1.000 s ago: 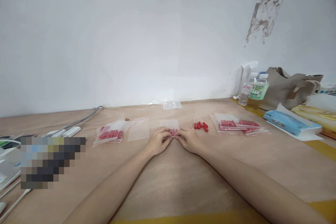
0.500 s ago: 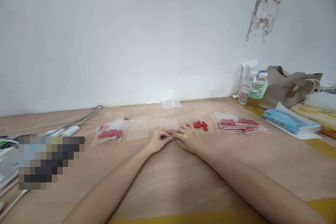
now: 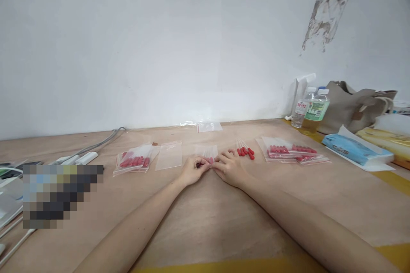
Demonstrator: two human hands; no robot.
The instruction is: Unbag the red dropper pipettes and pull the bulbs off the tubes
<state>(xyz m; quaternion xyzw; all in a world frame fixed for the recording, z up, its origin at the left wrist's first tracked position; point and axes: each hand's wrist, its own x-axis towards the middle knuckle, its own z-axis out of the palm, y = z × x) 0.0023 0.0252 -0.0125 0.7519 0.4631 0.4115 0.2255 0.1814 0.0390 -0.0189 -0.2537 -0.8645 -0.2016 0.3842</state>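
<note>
A small clear zip bag [image 3: 206, 149] lies flat in front of me, with several red-ended white sticks inside. My left hand [image 3: 192, 171] pinches its near edge, thumb and fingers closed. From the other side, my right hand [image 3: 229, 169] has its fingertips closed on the same edge, close to the left fingertips. The fingers partly cover the red ends and the bag's seal. Just beyond my right hand is a loose group of red-ended sticks [image 3: 246, 152]. Left of the bag lies a flat zip bag [image 3: 169, 155] with nothing seen in it.
Filled zip bags [image 3: 136, 161] are piled on the left, and more filled bags [image 3: 286, 152] on the right. Another clear bag [image 3: 209, 127] lies by the wall. Bottles [image 3: 315, 111], a blue tissue pack [image 3: 355, 149] and a grey handbag [image 3: 344, 106] stand right; cables [image 3: 99, 140] run left.
My left fingers have shifted slightly at the bag's near edge, and a bit more red shows beside them. Both hands stay at the bag. The view has shifted a little.
</note>
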